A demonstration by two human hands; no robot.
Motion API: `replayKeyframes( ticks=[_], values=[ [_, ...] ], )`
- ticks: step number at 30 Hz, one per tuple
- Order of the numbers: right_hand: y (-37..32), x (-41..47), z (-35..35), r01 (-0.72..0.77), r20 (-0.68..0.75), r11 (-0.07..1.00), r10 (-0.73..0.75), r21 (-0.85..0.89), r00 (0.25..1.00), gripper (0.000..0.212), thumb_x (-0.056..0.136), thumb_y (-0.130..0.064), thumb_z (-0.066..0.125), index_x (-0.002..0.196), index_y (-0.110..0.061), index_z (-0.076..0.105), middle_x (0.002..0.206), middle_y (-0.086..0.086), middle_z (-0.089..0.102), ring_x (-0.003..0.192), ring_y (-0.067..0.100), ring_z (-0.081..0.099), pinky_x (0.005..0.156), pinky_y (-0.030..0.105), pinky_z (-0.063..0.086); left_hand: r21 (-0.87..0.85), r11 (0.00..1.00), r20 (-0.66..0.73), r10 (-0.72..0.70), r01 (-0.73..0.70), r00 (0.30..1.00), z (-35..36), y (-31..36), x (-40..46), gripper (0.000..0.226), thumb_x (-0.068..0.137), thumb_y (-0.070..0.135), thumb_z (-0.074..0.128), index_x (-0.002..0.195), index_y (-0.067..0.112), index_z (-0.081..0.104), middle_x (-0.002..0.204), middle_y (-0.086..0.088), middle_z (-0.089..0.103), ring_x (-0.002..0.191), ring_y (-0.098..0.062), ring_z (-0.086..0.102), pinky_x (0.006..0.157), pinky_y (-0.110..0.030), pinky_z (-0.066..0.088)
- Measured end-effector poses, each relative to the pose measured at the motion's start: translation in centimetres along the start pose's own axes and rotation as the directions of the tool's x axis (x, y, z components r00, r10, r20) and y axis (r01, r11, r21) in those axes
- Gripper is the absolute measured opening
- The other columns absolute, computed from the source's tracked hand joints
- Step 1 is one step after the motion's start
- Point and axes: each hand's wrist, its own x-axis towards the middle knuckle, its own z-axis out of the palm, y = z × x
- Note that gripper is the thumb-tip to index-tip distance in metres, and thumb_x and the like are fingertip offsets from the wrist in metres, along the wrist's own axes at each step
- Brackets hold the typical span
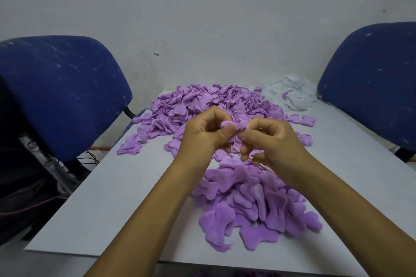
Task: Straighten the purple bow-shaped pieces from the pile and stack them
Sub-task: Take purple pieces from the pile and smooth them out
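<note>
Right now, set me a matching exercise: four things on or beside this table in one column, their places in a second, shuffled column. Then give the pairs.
Things:
1. white fluff
2. thin wooden stick
3. big purple pile
4. left blue chair

Places:
A. far middle of the table
B. in the right hand
C. far right corner of the table
D. beside the table's left edge

Pairs: 1-C, 2-B, 3-A, 4-D
</note>
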Motion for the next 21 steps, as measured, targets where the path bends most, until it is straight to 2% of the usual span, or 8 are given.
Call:
replayKeyframes(
  ticks=[4,6,11,13,15,16,18,21],
  values=[
    [0.6,0.7,1.4,0.051,-0.251,0.978,-0.103,-0.203,0.962,0.031,0.072,-0.020,0.073,0.050,-0.018,0.051,0.038,-0.005,0.045,0.036,0.010,0.037,0.039,0.017,0.030,0.047,0.998,-0.103,0.038,-0.034,0.994,1.5,0.2,-0.7,0.026,0.087,-0.013,0.057,0.070,0.006,0.052,0.057,-0.007,0.049,0.045,-0.012,0.041,0.045,-0.022,0.037],
    [0.6,1.4,1.4,0.049,-0.360,0.897,-0.226,-0.439,0.905,0.029,0.065,-0.019,0.072,0.051,-0.018,0.047,0.040,-0.009,0.042,0.041,0.006,0.034,0.043,0.020,0.028,0.090,0.993,-0.123,0.081,-0.070,0.989,2.2,0.3,-1.0,0.030,0.085,-0.013,0.059,0.067,0.010,0.053,0.057,-0.006,0.046,0.048,-0.012,0.038,0.046,-0.021,0.034],
    [1.2,2.3,1.6,0.021,-0.378,0.723,-0.386,-0.691,0.842,0.036,0.073,0.002,0.059,0.056,-0.022,0.037,0.048,-0.006,0.041,0.048,0.008,0.032,0.048,0.031,0.028,0.311,0.938,-0.095,0.189,-0.151,0.977,2.8,0.0,-1.3,0.022,0.082,0.002,0.066,0.067,0.013,0.055,0.059,-0.005,0.048,0.057,-0.015,0.039,0.055,-0.031,0.035],
    [1.5,2.2,1.1,0.022,-0.386,0.720,-0.398,-0.694,0.832,0.035,0.075,0.002,0.058,0.058,-0.021,0.038,0.050,-0.005,0.042,0.049,0.009,0.031,0.048,0.030,0.029,0.350,0.921,-0.022,0.191,-0.172,0.981,2.4,0.1,-1.1,0.014,0.084,0.016,0.065,0.072,0.018,0.059,0.061,0.000,0.056,0.057,-0.014,0.048,0.054,-0.030,0.041],
    [1.5,2.1,0.5,0.030,-0.376,0.745,-0.371,-0.666,0.849,0.030,0.080,-0.002,0.063,0.060,-0.017,0.046,0.050,-0.002,0.047,0.049,0.011,0.036,0.050,0.025,0.030,0.245,0.963,-0.002,0.112,-0.108,0.994,1.7,0.1,-0.6,0.008,0.091,0.021,0.064,0.084,0.019,0.061,0.070,0.005,0.062,0.064,-0.012,0.056,0.055,-0.029,0.048],
    [1.4,1.9,0.3,0.042,-0.361,0.772,-0.344,-0.635,0.867,0.026,0.081,-0.007,0.067,0.062,-0.015,0.051,0.050,0.000,0.051,0.048,0.011,0.040,0.050,0.025,0.033,0.222,0.973,-0.004,0.063,-0.060,0.998,1.3,0.0,-0.3,0.003,0.092,0.022,0.064,0.093,0.020,0.062,0.079,0.004,0.063,0.072,-0.013,0.059,0.060,-0.030,0.052],
    [1.1,1.4,0.5,0.082,-0.304,0.840,-0.283,-0.536,0.910,0.025,0.083,-0.014,0.073,0.065,-0.014,0.055,0.049,0.002,0.058,0.040,0.012,0.050,0.046,0.022,0.038,0.268,0.963,-0.018,-0.016,0.020,1.000,0.6,-0.2,0.0,0.018,0.089,0.019,0.066,0.107,0.023,0.063,0.098,-0.004,0.064,0.088,-0.020,0.063,0.075,-0.039,0.057],
    [0.7,1.0,1.2,0.091,-0.189,0.911,-0.180,-0.403,0.965,0.023,0.086,-0.007,0.070,0.072,-0.017,0.054,0.051,0.005,0.064,0.038,0.016,0.059,0.040,0.021,0.041,0.181,0.983,-0.071,0.005,0.008,0.997,0.4,-0.2,-0.1,0.010,0.084,0.002,0.069,0.092,0.008,0.070,0.082,-0.008,0.070,0.078,-0.020,0.067,0.073,-0.038,0.059]
  ],
)
